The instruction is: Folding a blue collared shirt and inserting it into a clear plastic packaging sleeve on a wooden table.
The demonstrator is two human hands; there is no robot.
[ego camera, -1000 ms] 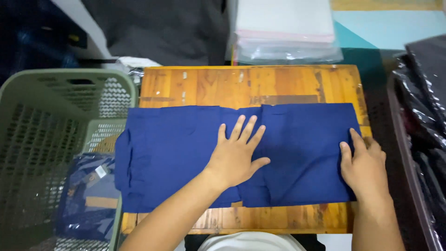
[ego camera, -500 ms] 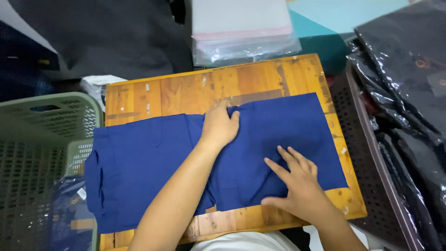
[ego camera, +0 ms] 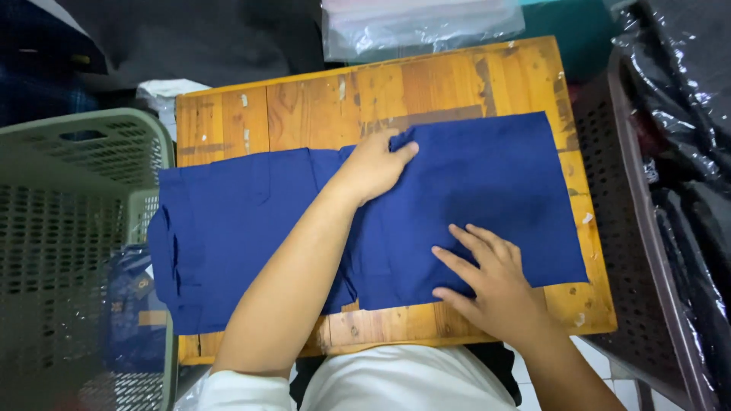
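Note:
A dark blue garment (ego camera: pixel 251 221) lies spread flat across a small wooden table (ego camera: pixel 304 103), its left end hanging over the table's edge. My left hand (ego camera: pixel 377 164) rests at the garment's far edge near the middle, fingers curled and pinching the cloth there. My right hand (ego camera: pixel 487 278) lies flat on the cloth near the front edge, fingers spread and pointing left.
A green perforated laundry basket (ego camera: pixel 72 228) stands at the left, holding a bagged blue garment (ego camera: pixel 133 304). A stack of clear plastic bags (ego camera: pixel 419 23) lies beyond the table. A dark crate (ego camera: pixel 640 251) with black plastic-wrapped items (ego camera: pixel 685 99) stands at the right.
My left hand moved from flat on the middle of the garment up to its far edge and took hold of it. My right hand slid inward from the right end toward the middle.

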